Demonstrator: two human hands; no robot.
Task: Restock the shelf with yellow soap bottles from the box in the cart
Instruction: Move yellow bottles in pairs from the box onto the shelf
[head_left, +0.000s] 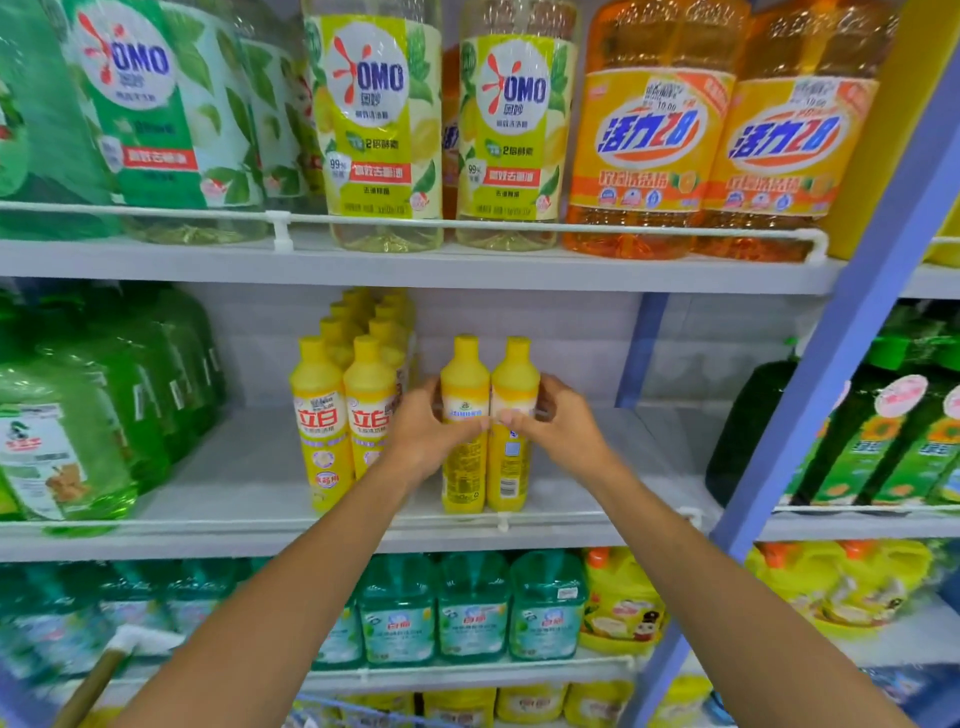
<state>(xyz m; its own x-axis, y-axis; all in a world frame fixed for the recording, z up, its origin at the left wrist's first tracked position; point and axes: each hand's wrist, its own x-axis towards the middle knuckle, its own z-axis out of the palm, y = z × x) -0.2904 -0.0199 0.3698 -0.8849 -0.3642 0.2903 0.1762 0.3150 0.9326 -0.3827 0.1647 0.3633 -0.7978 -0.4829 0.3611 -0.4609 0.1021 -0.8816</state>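
L grip (431, 436), R grip (563, 431) hold yellow btls (465, 376)

Two bottles (485, 426) stand on the shelf (249, 488), right of the rows (353, 374).

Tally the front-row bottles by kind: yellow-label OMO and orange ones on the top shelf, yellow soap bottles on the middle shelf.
Yellow-label OMO bottles: 2
Orange bottles: 2
Yellow soap bottles: 4
Total: 8
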